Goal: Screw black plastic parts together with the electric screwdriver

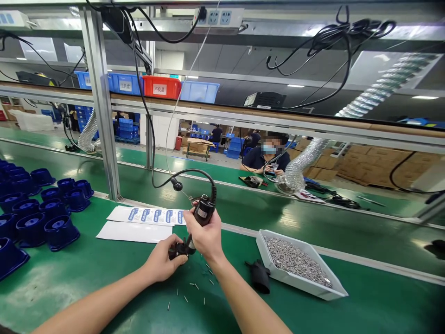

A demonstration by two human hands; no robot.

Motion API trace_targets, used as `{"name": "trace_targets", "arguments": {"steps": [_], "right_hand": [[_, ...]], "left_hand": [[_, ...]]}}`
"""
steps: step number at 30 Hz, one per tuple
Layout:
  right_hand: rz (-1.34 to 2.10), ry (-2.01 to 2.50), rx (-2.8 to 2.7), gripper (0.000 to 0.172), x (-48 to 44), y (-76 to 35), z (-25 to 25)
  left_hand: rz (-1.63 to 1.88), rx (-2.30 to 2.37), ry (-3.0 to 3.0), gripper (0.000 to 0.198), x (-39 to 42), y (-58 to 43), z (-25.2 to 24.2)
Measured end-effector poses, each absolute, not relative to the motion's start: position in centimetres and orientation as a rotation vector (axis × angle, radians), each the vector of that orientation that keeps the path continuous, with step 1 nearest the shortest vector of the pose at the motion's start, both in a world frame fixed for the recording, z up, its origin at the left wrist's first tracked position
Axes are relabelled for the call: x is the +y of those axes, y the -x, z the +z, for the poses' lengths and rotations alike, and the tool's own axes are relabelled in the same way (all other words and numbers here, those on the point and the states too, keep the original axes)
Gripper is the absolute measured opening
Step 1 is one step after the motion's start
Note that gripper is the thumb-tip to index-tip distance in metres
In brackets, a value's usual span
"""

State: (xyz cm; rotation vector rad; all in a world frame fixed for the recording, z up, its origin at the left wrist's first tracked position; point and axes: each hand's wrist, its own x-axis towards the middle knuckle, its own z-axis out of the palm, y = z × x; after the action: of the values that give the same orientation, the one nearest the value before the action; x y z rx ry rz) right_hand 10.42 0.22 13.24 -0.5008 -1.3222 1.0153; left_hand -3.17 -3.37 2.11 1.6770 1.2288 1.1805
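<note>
My right hand (206, 234) is wrapped round a black electric screwdriver (202, 212), which hangs from a cord and a thin line. The tool points down, its lower end against a small black part (178, 250). My left hand (162, 260) grips that part close to the green bench top; fingers hide much of its shape. Several loose screws (196, 286) lie scattered on the bench below and between my arms. To the right, a white tray (295, 280) holds a heap of screws, with another black part (259, 277) beside its left corner.
Rows of dark blue plastic cups (60, 230) stand on the left. Printed label sheets (139, 215) lie behind my left hand. A metal post (100, 106) rises at left, and cables loop overhead. Across the bench sits a co-worker (267, 155) near a silver duct (306, 160).
</note>
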Motion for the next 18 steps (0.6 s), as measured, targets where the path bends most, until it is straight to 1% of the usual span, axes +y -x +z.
{"name": "trace_targets", "arguments": {"steps": [9,14,16,17,18], "right_hand": [[1.066,0.462,-1.265,0.044,1.1,-11.1,14.1],[0.896,0.611,-1.327,0.051,4.3,-14.0,13.8],[0.767,0.76,-1.45,0.051,5.6,-15.7,13.3],[0.68,0.832,-1.554,0.049,6.1,-16.0,13.0],[0.572,0.945,-1.611,0.048,6.8,-15.7,12.7]], "left_hand": [[1.152,1.238,-1.689,0.029,-3.6,3.2,2.6],[1.106,1.179,-1.703,0.032,-3.3,4.1,3.0],[1.096,1.179,-1.688,0.04,-3.1,4.3,3.2],[1.098,1.193,-1.677,0.047,-3.0,4.2,3.3],[1.101,1.216,-1.67,0.057,-3.0,4.0,3.3]]}}
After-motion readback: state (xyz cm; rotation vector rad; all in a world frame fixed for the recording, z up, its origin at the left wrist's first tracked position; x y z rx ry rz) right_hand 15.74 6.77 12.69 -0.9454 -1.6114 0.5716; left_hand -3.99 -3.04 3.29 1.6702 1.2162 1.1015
